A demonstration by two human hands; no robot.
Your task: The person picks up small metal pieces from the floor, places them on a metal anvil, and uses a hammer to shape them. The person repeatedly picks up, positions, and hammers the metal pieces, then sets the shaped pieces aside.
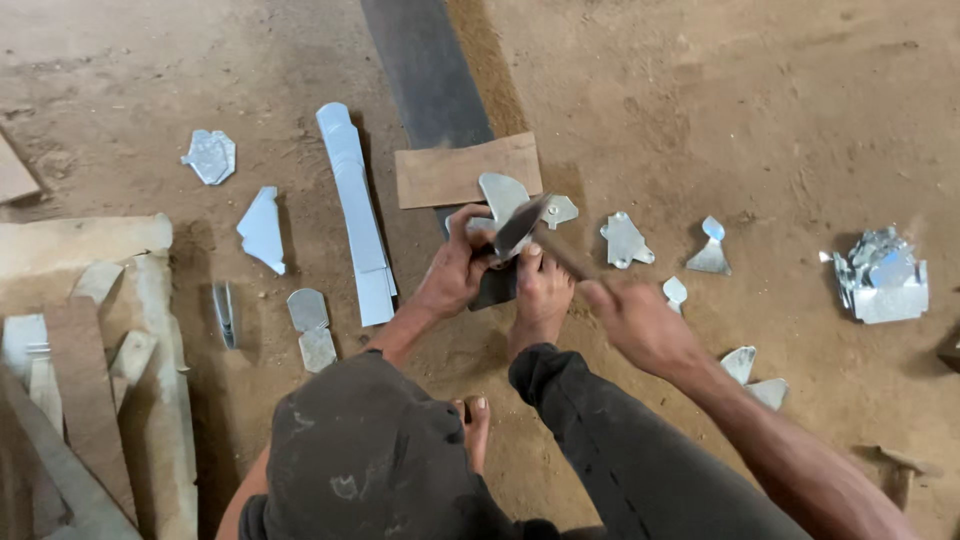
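Item: a person squatting on a dirt floor (pixel 700 90), working sheet metal.

Landmark: the dark iron bar (pixel 425 70), which is lying lengthwise ahead of the person.

- Left hand (pixel 455 270): clamping a cut metal piece (pixel 503 195) down on the near end of the bar.
- Right hand (pixel 640 325): closing around the handle of a hammer (pixel 520 228), whose head is sitting over the metal piece.
- A bare foot (pixel 543 295) is pressing at the bar's near end.
- A wooden board (pixel 465 170) is lying across the bar.
- A long metal strip (pixel 355 210) is lying just left of the bar.
- Small cut shapes (pixel 625 240) are lying right of it.
- A pile of scraps (pixel 882 275) is sitting far right.
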